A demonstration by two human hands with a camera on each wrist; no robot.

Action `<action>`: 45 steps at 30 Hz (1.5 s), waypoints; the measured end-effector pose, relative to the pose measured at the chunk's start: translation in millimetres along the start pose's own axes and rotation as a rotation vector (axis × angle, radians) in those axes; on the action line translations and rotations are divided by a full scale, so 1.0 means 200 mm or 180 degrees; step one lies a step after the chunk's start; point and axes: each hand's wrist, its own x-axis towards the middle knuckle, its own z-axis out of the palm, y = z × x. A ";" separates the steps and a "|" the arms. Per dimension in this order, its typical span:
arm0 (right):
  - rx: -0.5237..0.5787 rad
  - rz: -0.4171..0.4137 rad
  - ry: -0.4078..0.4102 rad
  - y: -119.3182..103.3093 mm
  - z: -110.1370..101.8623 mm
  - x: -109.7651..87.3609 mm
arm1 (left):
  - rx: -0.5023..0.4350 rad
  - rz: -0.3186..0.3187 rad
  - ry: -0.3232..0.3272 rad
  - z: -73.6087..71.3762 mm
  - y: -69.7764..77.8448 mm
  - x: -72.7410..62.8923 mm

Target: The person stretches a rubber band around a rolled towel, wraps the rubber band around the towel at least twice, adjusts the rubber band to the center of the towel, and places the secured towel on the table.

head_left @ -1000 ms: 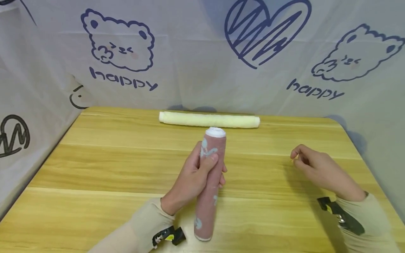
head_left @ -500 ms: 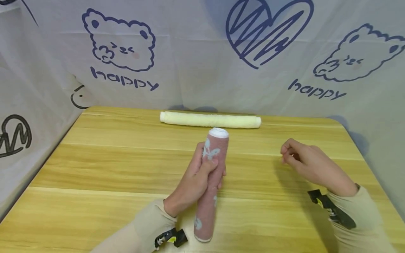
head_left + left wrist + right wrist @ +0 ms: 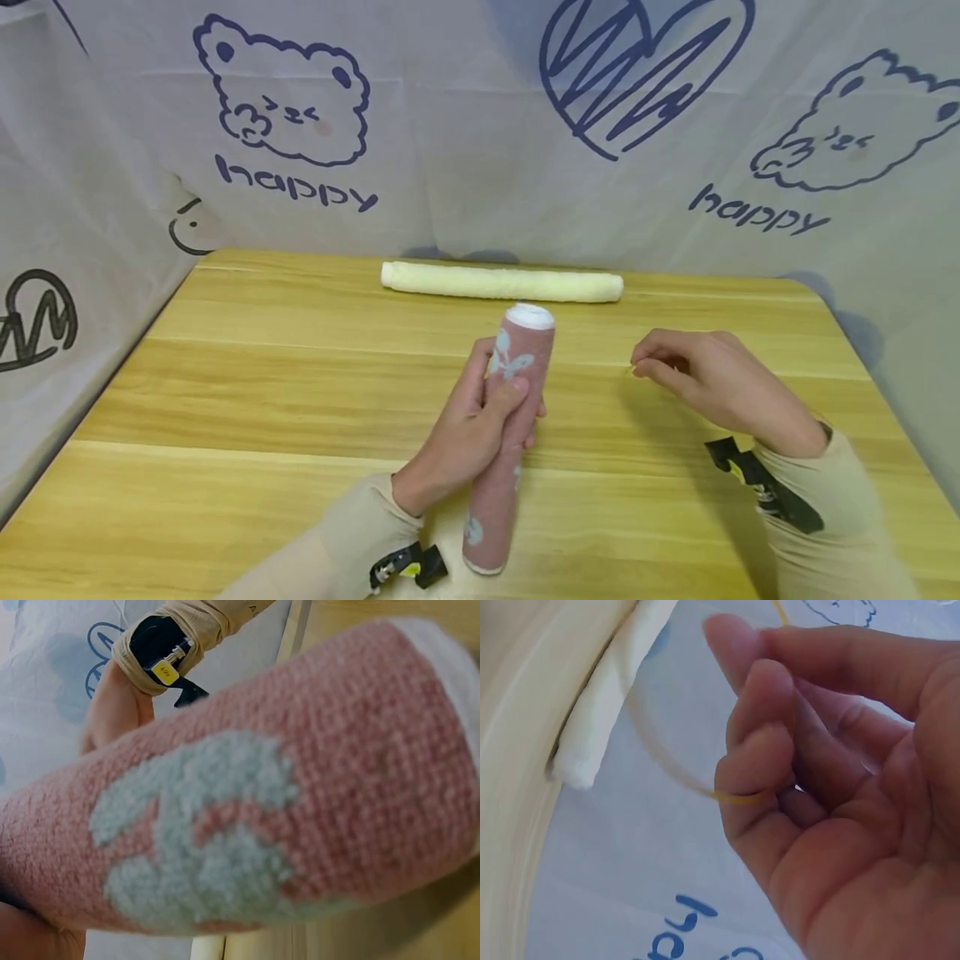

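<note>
A pink towel (image 3: pixel 491 504) with pale blue patterns and white ends is rolled into a tight cylinder. My left hand (image 3: pixel 465 429) grips it around the middle, thumb across the front, and holds it tilted above the table. In the left wrist view, the pink roll (image 3: pixel 360 750) fills most of the picture. To its right, apart from it, my right hand (image 3: pixel 720 387) has curled fingers. A thin yellow rubber band (image 3: pixel 735 799) loops out from those fingers in the right wrist view; part of it is hidden in the hand.
A pale yellow rolled towel (image 3: pixel 502 282) lies crosswise near the far edge of the wooden table (image 3: pixel 247 400). Behind the table hangs a white cloth (image 3: pixel 465 125) with blue drawings. Each wrist carries a black camera mount (image 3: pixel 765 485).
My right hand has moved left, closer to the pink towel roll. My left hand and the roll have shifted slightly to the right. The pale yellow roll stays on the table.
</note>
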 end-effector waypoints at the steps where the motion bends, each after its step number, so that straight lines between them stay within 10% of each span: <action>1: 0.0015 0.0004 0.0019 -0.01 0.00 0.01 | 0.0011 0.0001 0.0001 0.00 0.00 0.00; 17: 0.0292 -0.0235 0.0841 -0.19 0.00 0.12 | -0.0103 -0.0201 -0.0164 0.02 -0.01 -0.01; 45: 0.0114 -0.0989 0.0912 -0.52 -0.18 0.24 | 0.0082 -0.0138 -0.0287 0.03 0.02 -0.02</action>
